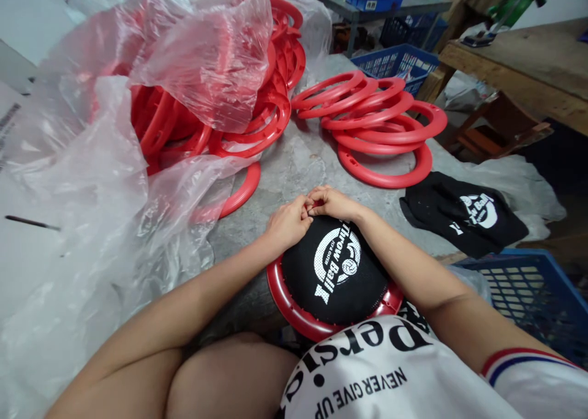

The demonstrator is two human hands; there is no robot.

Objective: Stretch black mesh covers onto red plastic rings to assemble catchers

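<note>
Black printed cloth [340, 272] spans the red ring [294, 309].

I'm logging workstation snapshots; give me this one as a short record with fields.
Left hand: fingers bunched at the far edge of the black fabric; exact grip hidden
Right hand: against the left hand, same edge
Work piece: red ring with the black fabric, printed "Throw Ball", across it
Beyond: overlapping red rings on gray table
Far left: ring heap partly under clear plastic
Right: black printed cloth; blue crate
</note>
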